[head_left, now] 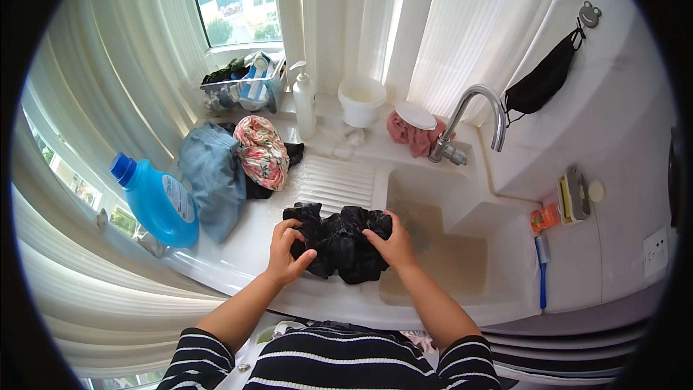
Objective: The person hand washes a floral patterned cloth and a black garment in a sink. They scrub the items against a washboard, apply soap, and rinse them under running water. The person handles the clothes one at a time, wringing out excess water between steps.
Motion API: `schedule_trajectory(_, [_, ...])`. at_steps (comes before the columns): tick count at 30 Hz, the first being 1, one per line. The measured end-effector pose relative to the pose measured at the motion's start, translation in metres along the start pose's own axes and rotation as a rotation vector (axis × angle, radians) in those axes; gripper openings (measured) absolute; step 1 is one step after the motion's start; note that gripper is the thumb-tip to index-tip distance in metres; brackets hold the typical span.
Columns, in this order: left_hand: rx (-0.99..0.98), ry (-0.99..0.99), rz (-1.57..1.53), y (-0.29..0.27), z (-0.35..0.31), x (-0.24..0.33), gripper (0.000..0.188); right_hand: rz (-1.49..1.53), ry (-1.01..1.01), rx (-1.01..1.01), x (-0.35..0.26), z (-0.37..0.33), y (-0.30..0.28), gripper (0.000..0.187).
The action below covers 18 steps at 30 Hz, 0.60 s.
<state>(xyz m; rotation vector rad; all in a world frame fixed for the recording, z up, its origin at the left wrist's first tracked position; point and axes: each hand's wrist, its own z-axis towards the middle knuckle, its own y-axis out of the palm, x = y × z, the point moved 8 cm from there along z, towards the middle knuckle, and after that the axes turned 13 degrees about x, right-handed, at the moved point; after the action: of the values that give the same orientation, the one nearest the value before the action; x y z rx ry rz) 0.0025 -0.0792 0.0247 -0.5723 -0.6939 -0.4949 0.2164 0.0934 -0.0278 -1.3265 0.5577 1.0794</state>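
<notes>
A bunched black garment (350, 245) lies across the lower end of the ribbed washboard (336, 182) and the left edge of the sink basin (498, 274). My left hand (290, 251) grips its left end, thumb toward the front. At the other end, my right hand (393, 242) holds the cloth between thumb and fingers. The garment's exact kind cannot be made out in its folds. Cloudy, brownish water (451, 260) stands in the basin just right of my right hand.
Left are a blue detergent bottle (162, 202), folded denim (213, 173) and a floral cloth bundle (261, 152). Behind stand a pump bottle (304, 105), a white tub (361, 101) and a pink cloth (411, 137). The chrome faucet (473, 94) arches over the basin; a blue-handled brush (542, 274) hangs right.
</notes>
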Motion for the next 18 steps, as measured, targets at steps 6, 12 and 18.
schedule_trajectory(6, [0.057, -0.157, 0.292, -0.005, 0.017, -0.016, 0.04, 0.816, 0.384, 0.165, -0.012, 0.044, -0.007, 0.024])
schedule_trajectory(12, [0.321, -0.358, 0.335, -0.061, 0.021, -0.041, 0.037, 0.191, 0.201, -0.015, 0.009, 0.049, -0.013, 0.04])
schedule_trajectory(18, [-0.023, -0.141, 0.808, -0.055, 0.056, -0.01, 0.024, -0.13, -0.14, 0.0, -0.026, 0.072, 0.002, 0.068])
